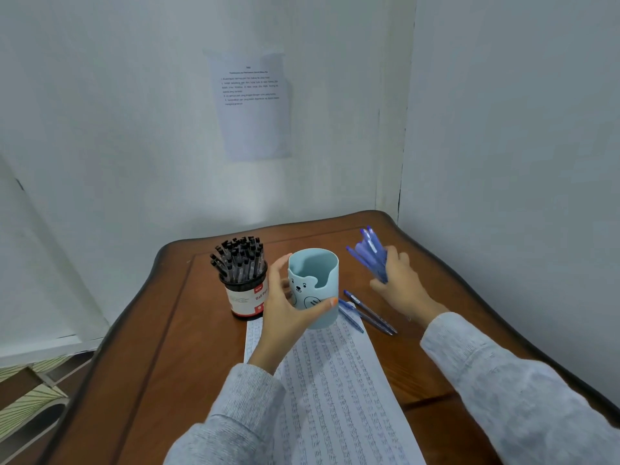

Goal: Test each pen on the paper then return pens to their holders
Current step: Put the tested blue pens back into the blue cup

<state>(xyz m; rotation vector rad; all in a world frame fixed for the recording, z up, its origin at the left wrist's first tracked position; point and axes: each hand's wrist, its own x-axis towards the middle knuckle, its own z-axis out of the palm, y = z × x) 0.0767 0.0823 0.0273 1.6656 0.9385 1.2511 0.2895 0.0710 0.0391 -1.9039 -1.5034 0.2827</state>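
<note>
Left hand grips blue cup at frame centre, on bench. Right hand clutches blue pens, centre right. Two pens lie beside paper. Black pens in tub, left of cup.

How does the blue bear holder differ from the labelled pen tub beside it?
The blue bear holder looks empty; the labelled pen tub is packed with black-capped pens. The left hand grips the bear holder; the tub stands untouched. The bear holder is pale blue with a wavy rim and bear face; the tub has a black rim and white-red label. Both are upright round cups.
</note>
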